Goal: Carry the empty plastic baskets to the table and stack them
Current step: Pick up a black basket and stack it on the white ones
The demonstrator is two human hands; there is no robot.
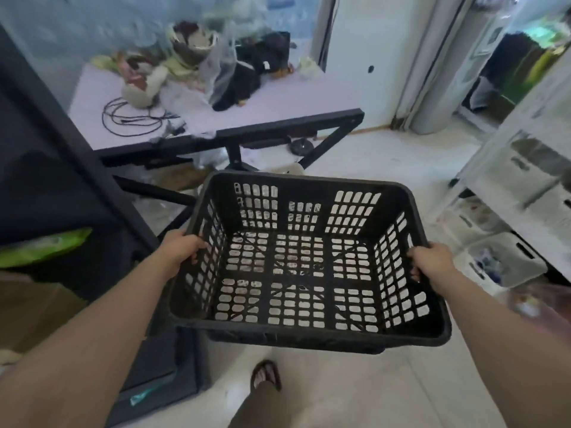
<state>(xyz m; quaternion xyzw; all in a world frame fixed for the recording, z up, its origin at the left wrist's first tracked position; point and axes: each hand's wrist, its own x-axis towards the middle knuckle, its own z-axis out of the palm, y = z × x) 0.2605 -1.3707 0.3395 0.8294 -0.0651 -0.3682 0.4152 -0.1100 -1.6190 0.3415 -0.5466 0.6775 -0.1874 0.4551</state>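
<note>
Hands are gripping a black plastic basket (306,261) by its two short sides, filling the lower middle of the frame. The left hand (182,247) is clenching the left rim, fingers curling over the edge into the basket. The right hand (431,262) is grasping the right rim the same way. Both bare forearms are reaching in from the bottom corners.

The basket is hanging in the air above a pale tiled floor (370,390), well apart from the table. It is rectangular, with a thick rolled rim and walls and base pierced by grids of small rounded slots, through which the floor is showing. Nothing is lying inside it.

Open floor is stretching ahead and to the right of the basket, toward the middle right of the frame. At bottom centre, a foot in a dark sandal (265,376) is standing on the tiles.

The table (293,97) is sitting in the upper middle, beyond the basket's far rim. Its top is smooth and pale lilac, edged by a black frame with slanted black legs. Its near right part is lying bare; the far left part is holding a coiled black cable (129,115), soft toys and crumpled clear plastic, all blurred.

A dark panel is leaning along the left edge of the frame. White shelving with white bins (506,257) is lining the right edge.
</note>
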